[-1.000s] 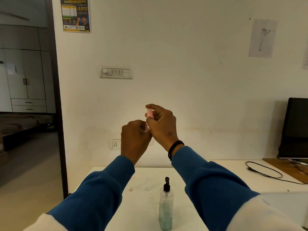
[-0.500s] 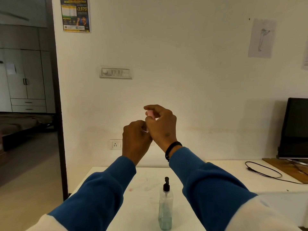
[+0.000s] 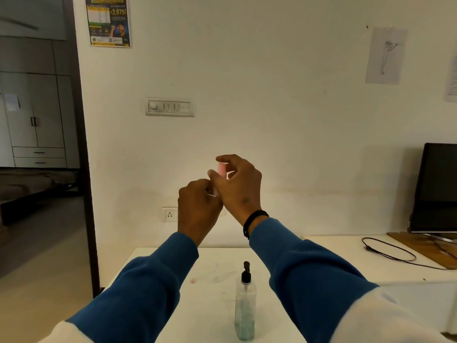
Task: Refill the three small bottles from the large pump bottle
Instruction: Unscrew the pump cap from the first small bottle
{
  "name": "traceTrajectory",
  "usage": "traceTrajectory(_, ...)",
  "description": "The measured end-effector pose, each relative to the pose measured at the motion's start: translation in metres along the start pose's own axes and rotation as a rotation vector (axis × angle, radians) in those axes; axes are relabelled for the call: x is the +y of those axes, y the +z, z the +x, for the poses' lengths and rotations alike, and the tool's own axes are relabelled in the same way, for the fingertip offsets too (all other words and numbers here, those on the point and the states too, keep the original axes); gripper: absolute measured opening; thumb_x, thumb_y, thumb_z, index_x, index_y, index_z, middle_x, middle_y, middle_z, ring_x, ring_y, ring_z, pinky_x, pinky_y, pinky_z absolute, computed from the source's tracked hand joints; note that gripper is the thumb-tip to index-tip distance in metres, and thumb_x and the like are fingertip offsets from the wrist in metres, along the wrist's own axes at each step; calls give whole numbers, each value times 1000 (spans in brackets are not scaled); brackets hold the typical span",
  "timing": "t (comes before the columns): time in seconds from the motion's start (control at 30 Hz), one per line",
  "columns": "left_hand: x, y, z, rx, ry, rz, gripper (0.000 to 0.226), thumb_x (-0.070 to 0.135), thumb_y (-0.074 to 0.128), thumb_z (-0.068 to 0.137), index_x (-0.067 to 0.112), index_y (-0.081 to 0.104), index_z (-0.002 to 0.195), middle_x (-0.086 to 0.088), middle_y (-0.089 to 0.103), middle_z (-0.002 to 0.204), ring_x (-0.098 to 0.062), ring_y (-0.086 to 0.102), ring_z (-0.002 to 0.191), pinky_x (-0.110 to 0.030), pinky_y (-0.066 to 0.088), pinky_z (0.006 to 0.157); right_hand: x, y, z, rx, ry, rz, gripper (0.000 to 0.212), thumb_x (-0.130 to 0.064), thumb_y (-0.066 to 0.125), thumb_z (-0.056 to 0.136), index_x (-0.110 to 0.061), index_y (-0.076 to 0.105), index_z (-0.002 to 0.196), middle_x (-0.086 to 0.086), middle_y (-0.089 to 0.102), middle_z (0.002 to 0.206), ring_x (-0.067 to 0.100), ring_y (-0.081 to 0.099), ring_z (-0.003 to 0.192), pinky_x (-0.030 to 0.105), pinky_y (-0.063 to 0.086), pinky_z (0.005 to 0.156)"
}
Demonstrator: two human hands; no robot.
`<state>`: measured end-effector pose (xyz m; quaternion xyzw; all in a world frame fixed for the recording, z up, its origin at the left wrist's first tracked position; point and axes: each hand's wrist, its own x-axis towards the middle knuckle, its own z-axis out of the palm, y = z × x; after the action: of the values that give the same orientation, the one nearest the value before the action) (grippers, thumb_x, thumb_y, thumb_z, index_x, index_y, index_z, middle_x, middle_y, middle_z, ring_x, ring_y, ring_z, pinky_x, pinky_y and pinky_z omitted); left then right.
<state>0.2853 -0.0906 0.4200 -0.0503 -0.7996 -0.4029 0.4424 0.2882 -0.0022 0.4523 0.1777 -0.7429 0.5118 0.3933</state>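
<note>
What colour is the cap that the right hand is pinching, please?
Pale pink cap, pinched by the right hand; head view.

Both hands are sitting at frame centre, raised above the white rectangular table (image 3: pixel 333 253). The left hand (image 3: pixel 197 206) is lying just left of and slightly below the right hand (image 3: pixel 238 186), the two touching, with the small pink-capped bottle (image 3: pixel 221 169) between their fingers. The tall clear plastic pump bottle (image 3: pixel 245 308) is standing upright on the table at lower centre, between the forearms. The black flat monitor (image 3: pixel 435 189) is standing at the right edge, with the black looped cable (image 3: pixel 390 253) lying on the table left of it.
</note>
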Motion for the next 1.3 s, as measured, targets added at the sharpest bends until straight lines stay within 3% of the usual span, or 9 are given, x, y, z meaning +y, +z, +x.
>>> traceTrajectory(0.13,-1,1,0,-12,10,-6,20,21,72,91,5,76,101,-8,75,89,-11,59,70,-10,39,65,3,-1,0,-9,24,-2,35,-17,77,89,-22,67,122,-1,71,112,12,66,91,20,57,81)
traceTrajectory(0.3,-1,0,-1,-29,13,-13,16,16,69,92,2,72,85,0,58,65,-7,47,52,-15,40,58,4,0,-4,-27,10,47,28,-8,69,91,-20,66,115,1,72,98,14,67,84,10,54,69)
traceTrajectory(0.4,0,-1,-1,-29,21,0,17,16,69,93,0,72,88,0,57,68,-8,47,53,-11,37,57,4,4,-3,-15,-23,-8,33,-20,79,86,-23,64,116,-2,67,105,15,63,92,15,54,74)
traceTrajectory(0.53,-1,-1,0,-36,16,-7,16,14,70,91,-1,73,88,-1,57,68,-11,47,56,-16,38,61,5,4,1,-12,-4,-35,33,-12,74,89,-21,65,119,1,65,114,16,64,98,8,46,72)
traceTrajectory(0.63,2,-2,-1,-38,20,-8,15,10,68,91,-3,72,86,-2,53,66,-8,42,54,-21,38,60,3,2,-2,-21,5,2,33,-6,67,92,-19,65,122,-2,66,110,15,63,96,14,52,77)
traceTrajectory(0.83,2,-3,-1,-33,21,11,16,14,69,92,-1,73,87,1,55,65,-6,45,51,-9,32,54,3,5,-3,-21,-7,-9,35,-18,77,89,-24,63,121,-3,66,108,18,64,97,30,57,87)
traceTrajectory(1.03,-2,-1,-4,-41,18,-6,17,15,69,92,-1,72,86,-1,56,67,-7,45,53,-13,36,58,1,-1,-2,-102,20,38,30,-2,63,92,-20,66,116,-2,67,103,12,63,92,8,50,71)
traceTrajectory(1.2,1,-3,-6,-59,15,6,17,15,69,92,-1,73,88,2,55,65,-6,46,51,-7,37,51,6,6,-4,-66,-13,-20,31,-17,75,88,-29,65,114,-3,66,109,18,62,101,33,58,85)
traceTrajectory(1.3,1,-3,-7,-65,-7,17,16,16,70,92,0,72,89,1,55,67,-7,45,52,-8,33,55,6,5,-1,-67,31,-3,30,-8,71,90,-26,65,113,-2,68,109,16,64,97,30,60,81)
